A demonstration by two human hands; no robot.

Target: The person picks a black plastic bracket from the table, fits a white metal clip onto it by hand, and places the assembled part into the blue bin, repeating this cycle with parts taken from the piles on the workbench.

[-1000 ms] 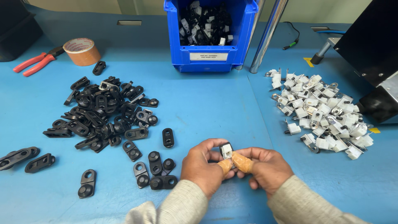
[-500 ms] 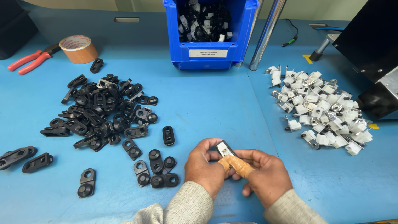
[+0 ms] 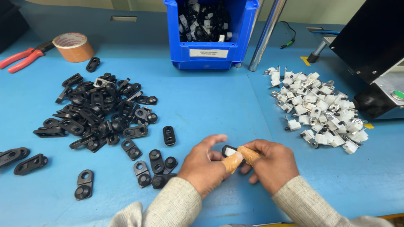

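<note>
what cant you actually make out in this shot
Head view:
- Small black and white part: mostly covered by the left hand and right hand; its shape stays unclear.
- Blue bin: top cut off by the frame edge.
- Red pliers: cut off at the left edge.

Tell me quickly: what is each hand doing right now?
Left hand: grip shut on the small black-and-white part, thumb taped.
Right hand: grip shut on the same part, pinching it from the other side.

Blue bench (image 3: 202, 105), black link pile (image 3: 99, 111), white clips (image 3: 320, 109), bin (image 3: 210, 33), tape (image 3: 75, 46), pliers (image 3: 23, 58)
</note>
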